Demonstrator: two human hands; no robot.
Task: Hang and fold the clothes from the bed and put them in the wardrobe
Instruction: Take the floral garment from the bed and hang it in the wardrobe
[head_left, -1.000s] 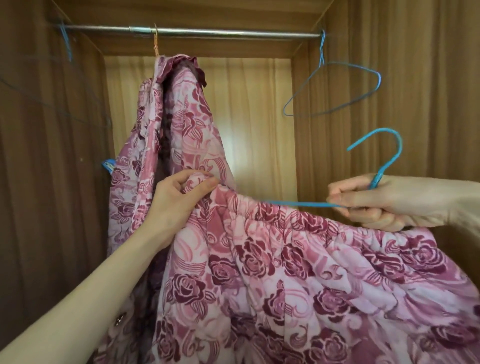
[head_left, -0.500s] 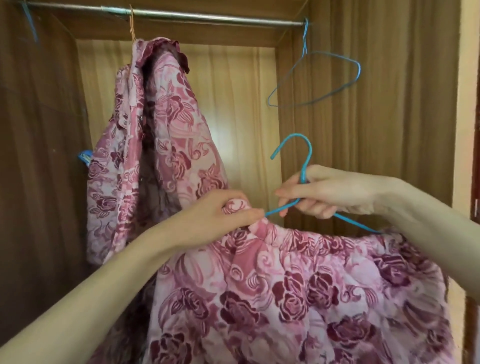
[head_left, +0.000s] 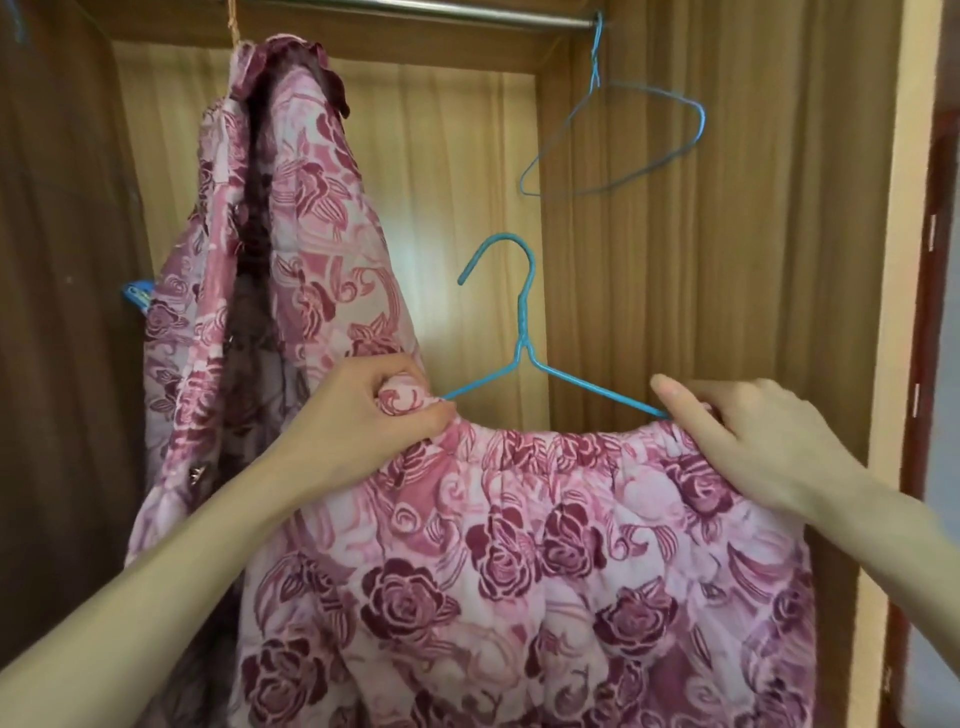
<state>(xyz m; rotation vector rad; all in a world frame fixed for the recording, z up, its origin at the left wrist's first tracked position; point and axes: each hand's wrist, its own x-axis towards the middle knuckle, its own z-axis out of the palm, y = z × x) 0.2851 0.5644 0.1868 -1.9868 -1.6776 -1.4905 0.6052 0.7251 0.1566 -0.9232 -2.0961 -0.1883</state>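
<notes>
Filling the lower frame, the pink quilted rose-print garment (head_left: 519, 597) hangs by its gathered waistband from a blue wire hanger (head_left: 524, 332), hook free at centre. The left hand (head_left: 363, 415) pinches a bunched waistband corner at the hanger's left end; the right hand (head_left: 753, 431) grips, apparently, the fabric over the right end. Behind, left, a matching quilted garment (head_left: 270, 234) hangs from the metal rail (head_left: 415, 10). Open rail separates it from an empty blue wire hanger (head_left: 623, 140) at upper right, by the wooden wardrobe's side wall (head_left: 753, 208).
</notes>
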